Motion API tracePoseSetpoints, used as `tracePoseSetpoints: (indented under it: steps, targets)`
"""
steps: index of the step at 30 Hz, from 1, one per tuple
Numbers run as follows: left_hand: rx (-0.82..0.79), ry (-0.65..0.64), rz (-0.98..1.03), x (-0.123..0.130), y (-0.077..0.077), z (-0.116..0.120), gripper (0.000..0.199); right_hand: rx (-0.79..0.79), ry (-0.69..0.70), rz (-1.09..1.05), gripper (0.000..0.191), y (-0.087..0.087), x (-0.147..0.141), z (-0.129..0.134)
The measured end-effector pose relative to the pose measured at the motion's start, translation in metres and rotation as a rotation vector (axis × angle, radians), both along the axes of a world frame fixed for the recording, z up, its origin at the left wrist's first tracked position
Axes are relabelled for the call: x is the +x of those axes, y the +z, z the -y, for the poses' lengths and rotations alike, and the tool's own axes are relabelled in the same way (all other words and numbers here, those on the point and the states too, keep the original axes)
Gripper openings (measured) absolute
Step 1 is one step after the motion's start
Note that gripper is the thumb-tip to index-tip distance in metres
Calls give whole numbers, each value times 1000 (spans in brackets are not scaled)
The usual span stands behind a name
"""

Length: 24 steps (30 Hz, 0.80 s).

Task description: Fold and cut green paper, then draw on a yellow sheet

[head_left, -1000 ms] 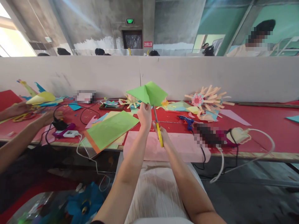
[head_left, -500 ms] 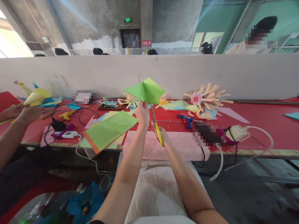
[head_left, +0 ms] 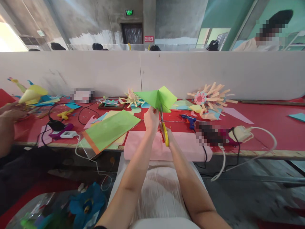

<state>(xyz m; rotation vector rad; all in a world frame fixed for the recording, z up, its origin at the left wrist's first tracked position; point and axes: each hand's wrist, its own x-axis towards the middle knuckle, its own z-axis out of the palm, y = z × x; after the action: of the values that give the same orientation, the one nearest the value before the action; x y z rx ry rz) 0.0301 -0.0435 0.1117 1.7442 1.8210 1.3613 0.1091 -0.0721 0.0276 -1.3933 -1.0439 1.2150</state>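
Note:
My left hand (head_left: pixel 152 120) pinches the lower edge of a folded sheet of bright green paper (head_left: pixel 152 98), held up above the table. In my right hand (head_left: pixel 165 132) is a pair of scissors (head_left: pixel 165 131) with yellow handles, my fingers closed round them. Their blades point up and away from me and meet the paper's lower edge just right of my left fingers. Below my hands, pink paper (head_left: pixel 140 146) lies along the table's front edge.
Green and orange sheets (head_left: pixel 111 130) lie left on the red table (head_left: pixel 269 136). A blue glue gun (head_left: pixel 189 121), a paper flower (head_left: pixel 200 98) and a cabled power strip (head_left: pixel 228 136) are right. A yellow glue gun (head_left: pixel 64 114) and another person's hand (head_left: pixel 11 111) are left.
Both hands have moved slightly right with the green paper and scissors. The scissor blades now overlap the paper, which has turned a little. The other person's hands shifted left in view.

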Motion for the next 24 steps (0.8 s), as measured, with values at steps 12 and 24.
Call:
tracePoseSetpoints:
  steps: [12,24]
  targets:
    - [-1,-89,105,-3,-4,2,14,-5,-19,-98,44,3,-2,5]
    - [34,-86,207,-1,-13,-1,17,3,-3,-40,47,6,1,9]
